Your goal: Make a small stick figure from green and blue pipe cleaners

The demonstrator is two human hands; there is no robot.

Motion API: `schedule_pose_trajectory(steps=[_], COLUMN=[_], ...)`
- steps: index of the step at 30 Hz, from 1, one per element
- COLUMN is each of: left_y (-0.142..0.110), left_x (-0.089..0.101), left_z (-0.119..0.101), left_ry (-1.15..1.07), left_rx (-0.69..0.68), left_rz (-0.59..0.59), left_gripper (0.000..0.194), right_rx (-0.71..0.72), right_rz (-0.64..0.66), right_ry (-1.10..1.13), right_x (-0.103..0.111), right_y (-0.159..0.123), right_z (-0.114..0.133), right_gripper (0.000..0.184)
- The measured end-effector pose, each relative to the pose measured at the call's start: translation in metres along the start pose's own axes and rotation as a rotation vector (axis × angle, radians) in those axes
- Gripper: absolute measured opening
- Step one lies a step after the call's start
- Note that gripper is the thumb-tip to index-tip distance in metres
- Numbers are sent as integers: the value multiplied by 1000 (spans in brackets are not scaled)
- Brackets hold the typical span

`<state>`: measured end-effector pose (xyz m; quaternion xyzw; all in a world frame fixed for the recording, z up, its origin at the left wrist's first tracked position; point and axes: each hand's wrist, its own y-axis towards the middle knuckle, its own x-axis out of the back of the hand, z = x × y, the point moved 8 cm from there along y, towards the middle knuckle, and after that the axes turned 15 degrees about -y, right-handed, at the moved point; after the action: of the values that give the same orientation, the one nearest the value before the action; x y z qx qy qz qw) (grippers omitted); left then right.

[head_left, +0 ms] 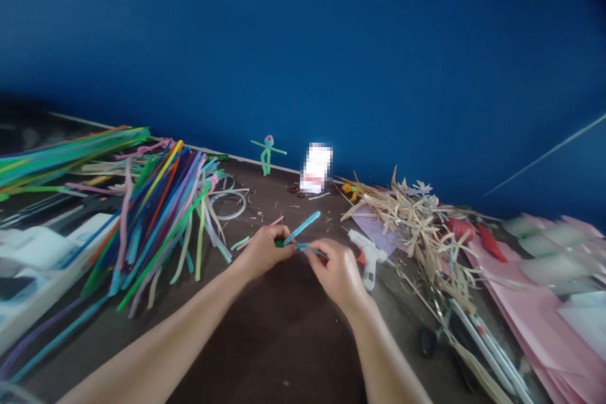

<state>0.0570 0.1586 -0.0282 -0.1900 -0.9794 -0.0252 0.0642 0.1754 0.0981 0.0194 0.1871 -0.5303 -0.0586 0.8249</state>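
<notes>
Both hands meet over the middle of the dark table. My left hand [269, 250] is closed in a pinch on a light blue pipe cleaner [303, 228], whose straight end sticks up and away to the right. A bit of green shows under the left fingers. My right hand [334, 267] pinches another blue length of the pipe cleaner close to the left fingertips. Whether the two blue lengths are one bent piece I cannot tell. Beyond the hands, a small green pipe cleaner figure [266, 154] with outstretched arms stands by the blue wall.
Colourful pipe cleaners [161, 214] lie heaped at left, near a roll of clear tape [228, 206]. A blurred-out bright screen [316, 168] leans on the wall. At right are a white glue gun [368, 257], dried straw strips [407, 208], scissors [428, 341] and pink sheets [534, 315].
</notes>
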Motion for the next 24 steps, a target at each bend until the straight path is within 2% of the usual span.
schedule_pose_trajectory(steps=[3, 6, 10, 15, 17, 19, 21, 24], left_y=[-1, -3, -7, -13, -12, -9, -5, -1], left_x=[-3, -9, -14, -21, -22, -20, -15, -7], left_z=[-1, -2, -4, -5, -3, 2, 5, 7], left_ry=[57, 21, -140, -463, -565, -618, -629, -534], left_rx=[10, 31, 77, 124, 133, 135, 116, 68], left_rz=[79, 218, 355, 436, 398, 299, 176, 39], left_gripper=[14, 10, 7, 10, 13, 15, 16, 16], right_rx=[-36, -57, -97, -281, -336, -367, -400, -396], right_rz=[-41, 17, 257, 592, 632, 576, 500, 431], right_ry=[50, 137, 308, 697, 861, 947, 945, 788], right_x=[3, -4, -23, -49, -56, -58, -60, -62], right_y=[2, 4, 1, -14, -17, -15, -12, -9], right_z=[-8, -15, -22, -22, -19, -19, -21, -22], right_gripper=[9, 8, 12, 21, 24, 25, 25, 28])
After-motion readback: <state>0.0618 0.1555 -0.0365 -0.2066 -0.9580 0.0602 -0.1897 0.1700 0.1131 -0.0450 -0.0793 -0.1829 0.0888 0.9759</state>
